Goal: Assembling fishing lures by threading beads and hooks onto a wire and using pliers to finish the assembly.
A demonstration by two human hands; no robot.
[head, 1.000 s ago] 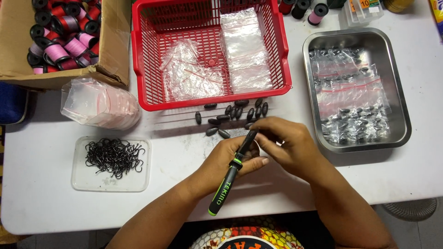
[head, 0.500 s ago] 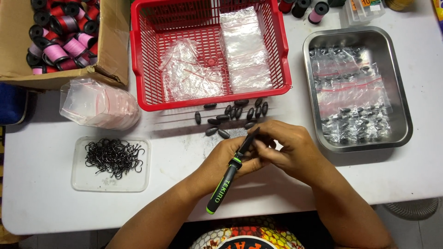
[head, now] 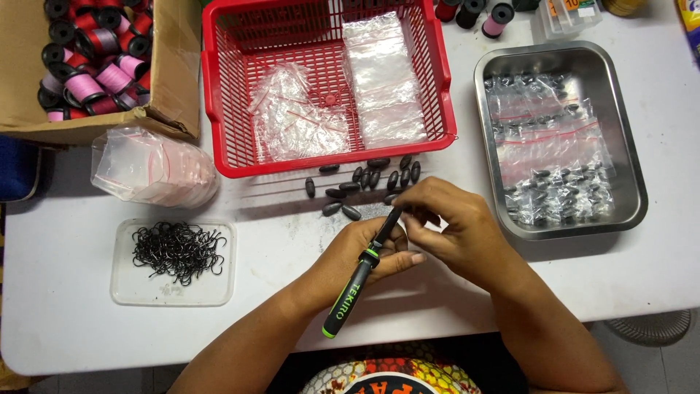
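Note:
My left hand [head: 364, 252] grips a black tool with a green-trimmed handle [head: 348, 295], its tip pointing up and to the right. My right hand [head: 456, 226] meets the tool's tip, fingers pinched together there; what they pinch is too small to make out. Just beyond both hands, several dark oval weights [head: 368, 182] lie loose on the white table [head: 277, 292], in front of the red plastic basket [head: 219, 157].
The basket holds clear plastic bags [head: 383, 80]. A steel tray [head: 634, 211] at right holds bagged weights. A clear lid with black hooks [head: 176, 252] lies at left, a pile of small zip bags [head: 149, 168] above it, and a cardboard box of thread spools [head: 87, 66] at top left.
My hands have shifted slightly; the right fingers have closed further onto the tool's tip. Everything else on the table stays put.

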